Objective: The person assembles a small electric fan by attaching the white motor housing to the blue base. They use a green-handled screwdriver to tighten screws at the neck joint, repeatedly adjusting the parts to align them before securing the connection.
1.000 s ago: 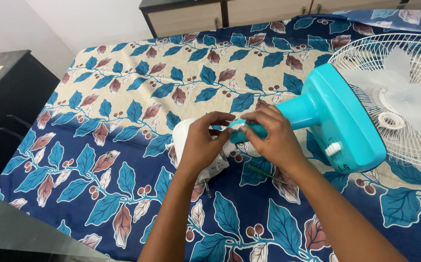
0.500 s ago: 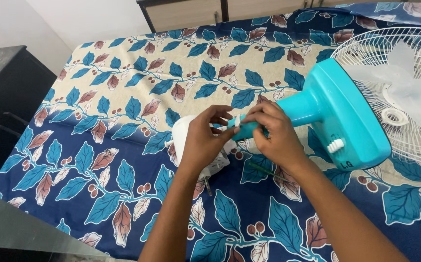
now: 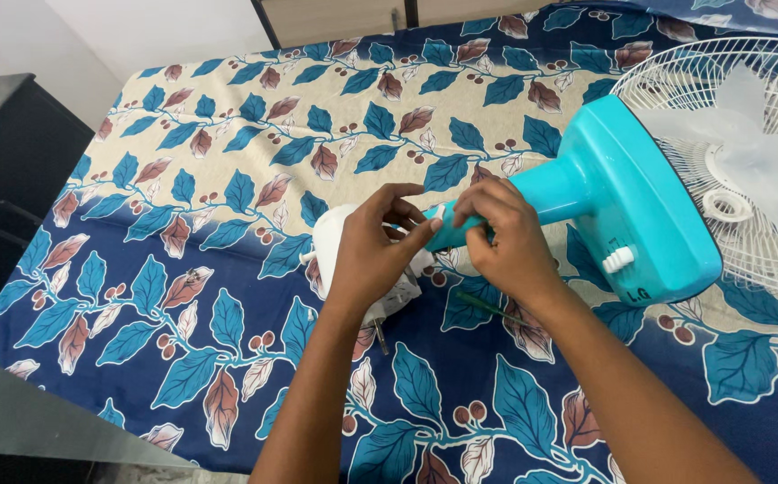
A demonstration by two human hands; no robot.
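Here both hands, left hand point(image 3: 373, 255) and right hand point(image 3: 507, 240), pinch the turquoise fan neck point(image 3: 557, 195), hiding its end.

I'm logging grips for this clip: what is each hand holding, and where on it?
Both the left hand and right hand pinch the narrow end of the turquoise fan neck, above a white part.

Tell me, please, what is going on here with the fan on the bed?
A person is working with both bare hands on a turquoise fan body that lies on a leaf-patterned bedsheet. The right hand grips the end of the fan's turquoise neck, and the left hand pinches at that same end, over a white part lying beneath it. The white wire guard with its pale blades lies at the right. A thin dark tool rests on the sheet below the right hand.
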